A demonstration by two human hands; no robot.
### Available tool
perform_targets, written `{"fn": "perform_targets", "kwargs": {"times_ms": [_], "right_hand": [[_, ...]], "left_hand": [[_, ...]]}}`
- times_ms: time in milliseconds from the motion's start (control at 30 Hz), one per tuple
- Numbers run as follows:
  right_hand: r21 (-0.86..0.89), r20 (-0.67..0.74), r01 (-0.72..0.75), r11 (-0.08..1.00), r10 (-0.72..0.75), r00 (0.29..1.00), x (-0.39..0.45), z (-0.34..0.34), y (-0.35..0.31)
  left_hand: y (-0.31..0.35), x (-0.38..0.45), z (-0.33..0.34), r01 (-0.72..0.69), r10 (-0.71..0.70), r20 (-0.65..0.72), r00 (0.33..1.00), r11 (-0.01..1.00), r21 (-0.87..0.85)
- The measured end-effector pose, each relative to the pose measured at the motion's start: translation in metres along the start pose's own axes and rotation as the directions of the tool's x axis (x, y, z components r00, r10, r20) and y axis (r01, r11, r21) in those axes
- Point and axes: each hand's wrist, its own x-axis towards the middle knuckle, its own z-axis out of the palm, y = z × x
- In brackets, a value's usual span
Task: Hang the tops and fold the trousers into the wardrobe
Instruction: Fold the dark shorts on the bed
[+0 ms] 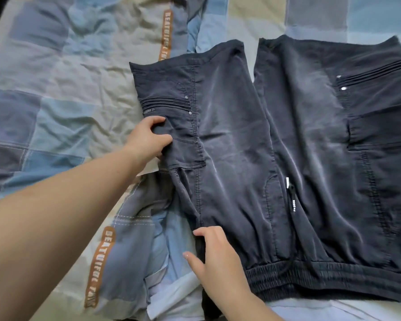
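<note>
Looking down at dark navy trousers (276,140) spread flat across a patchwork bedsheet (56,72) in blue, grey and olive squares. Cut off at the right edge, so the far leg's full width unseen; leg ends toward the top, the left one apparently folded back, its true length hidden. Elastic waistband (322,279) nearest, just right of the right hand (218,258). White-tipped drawstring (292,198) lying up the middle, small lettering too fine to read. Ribbed panels and small silver studs on both legs, pocket seams below them. Left hand (148,140) pinching a fold of the left leg's outer edge, thumb and fingers curled into the cloth. Right hand resting at the waist corner, fingers loosely bent; grip on the fabric impossible to tell. Orange printed strips (100,265) on the sheet left of the hands, wording only partly legible.
</note>
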Motion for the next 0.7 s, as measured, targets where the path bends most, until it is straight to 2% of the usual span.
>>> {"fn": "perform_targets", "kwargs": {"times_ms": [100, 267, 400, 533, 700], "right_hand": [[0.084, -0.091, -0.002, 0.996, 0.009, 0.996, -0.007, -0.024, 0.008], [0.181, -0.168, 0.048, 0.982, -0.017, 0.986, -0.018, -0.071, 0.028], [0.163, -0.289, 0.119, 0.979, -0.068, 0.955, -0.034, -0.124, 0.063], [0.186, -0.326, 0.016, 0.982, 0.047, 0.944, -0.05, -0.188, 0.102], [0.223, -0.392, -0.072, 0.972, 0.157, 0.906, -0.078, -0.25, 0.161]], "left_hand": [[0.032, 0.001, 0.014, -0.038, 0.033, 0.061, 0.998, 0.996, 0.077], [0.088, -0.004, 0.049, -0.097, 0.096, 0.016, 0.995, 0.97, 0.224], [0.147, -0.019, 0.095, -0.149, 0.142, 0.044, 0.989, 0.941, 0.305], [0.208, -0.039, 0.153, -0.248, 0.247, 0.054, 0.968, 0.892, 0.379], [0.278, -0.075, 0.237, -0.425, 0.375, 0.202, 0.905, 0.804, 0.415]]}}
